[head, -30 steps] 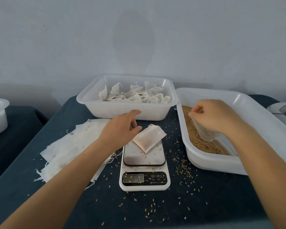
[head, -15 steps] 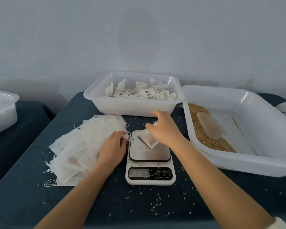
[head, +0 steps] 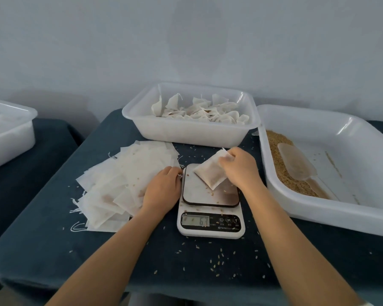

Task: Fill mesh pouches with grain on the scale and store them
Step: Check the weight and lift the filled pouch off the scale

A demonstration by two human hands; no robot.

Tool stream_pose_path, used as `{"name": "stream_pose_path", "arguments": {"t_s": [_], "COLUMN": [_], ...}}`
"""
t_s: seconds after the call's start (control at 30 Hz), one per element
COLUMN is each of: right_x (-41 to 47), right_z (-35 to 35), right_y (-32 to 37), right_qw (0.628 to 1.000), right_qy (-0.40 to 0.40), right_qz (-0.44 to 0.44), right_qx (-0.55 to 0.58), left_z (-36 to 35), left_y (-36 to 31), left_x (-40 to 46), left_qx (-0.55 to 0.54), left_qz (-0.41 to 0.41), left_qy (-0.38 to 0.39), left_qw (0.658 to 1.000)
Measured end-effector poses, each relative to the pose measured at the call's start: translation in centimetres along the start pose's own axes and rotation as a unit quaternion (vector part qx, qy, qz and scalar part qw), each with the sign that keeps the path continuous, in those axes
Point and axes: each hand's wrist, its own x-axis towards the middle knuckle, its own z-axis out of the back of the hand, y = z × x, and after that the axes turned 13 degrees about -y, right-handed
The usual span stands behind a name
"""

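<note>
The scale (head: 211,202) display reads 67; its buttons are marked M and T.

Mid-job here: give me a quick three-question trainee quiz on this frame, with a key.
1. True or false: the scoop lies in the grain tray.
2. Which hand pinches the filled pouch over the scale? A left hand B right hand
3. Fill in: the left hand rests on the stack of empty ____.

Key: 1 true; 2 B; 3 pouches.
</note>
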Motion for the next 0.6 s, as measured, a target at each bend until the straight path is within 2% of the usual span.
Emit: {"name": "stream_pose_path", "arguments": {"t_s": [0.13,0.33,0.6], "right_x": [-0.9,-1.6,-2.0], "right_z": [1.3,3.2,4.1], "right_y": [1.2,3.0,4.2], "right_qw": [0.994,0.984,0.976], "right_qy": [-0.03,-0.024,0.008], "right_qz": [0.046,0.11,0.139], "right_qx": [0.096,0.14,0.169], "left_z": [0.1,0.3,0.0], "left_y": [-0.1,-0.2,0.0], "left_x": [-0.1,-0.1,-0.1], "left_qx": [-0.004,-0.006,-0.009], "left_qz": [0.0,-0.001,-0.009], "left_qy": [0.001,0.002,-0.006], "left_qw": [1.0,1.0,1.0]}}
